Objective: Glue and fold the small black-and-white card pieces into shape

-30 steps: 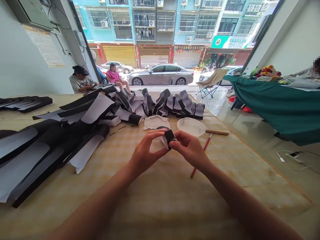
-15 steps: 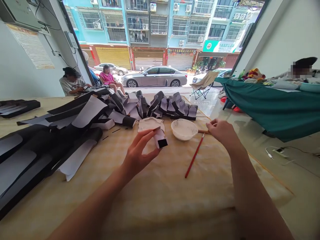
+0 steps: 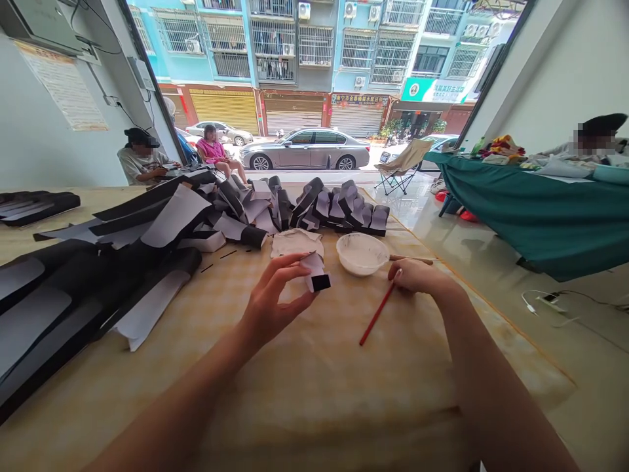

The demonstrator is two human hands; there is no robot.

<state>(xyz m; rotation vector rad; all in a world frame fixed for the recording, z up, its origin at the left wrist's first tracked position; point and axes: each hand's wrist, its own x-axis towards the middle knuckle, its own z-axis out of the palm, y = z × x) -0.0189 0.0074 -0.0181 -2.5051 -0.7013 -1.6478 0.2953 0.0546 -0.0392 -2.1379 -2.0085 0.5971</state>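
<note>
My left hand (image 3: 275,292) pinches a small folded piece of white-and-black paper (image 3: 314,270) between thumb and fingers, raised above the table. At the upper end of a red pencil (image 3: 376,319), my right hand (image 3: 417,274) has its fingers closed on the tip, while the rest of the pencil slants down to the left. Just behind that hand, a wooden stick (image 3: 426,260) reaches out from a white bowl (image 3: 362,254); what its other end is like is hidden. A pale folded cloth (image 3: 297,242) lies left of the bowl.
Long black-and-white sheets (image 3: 63,282) cover the table's left side. Folded black-and-white pieces (image 3: 314,204) are heaped along the back. A yellowish checked cloth (image 3: 295,387) covers the table. Past its right edge are a green-draped table (image 3: 531,210) and a folding chair (image 3: 405,164). Several people sit nearby.
My right hand has let go of the wooden stick and moved left and down to the top of the red pencil. My left hand stays in place with the folded paper.
</note>
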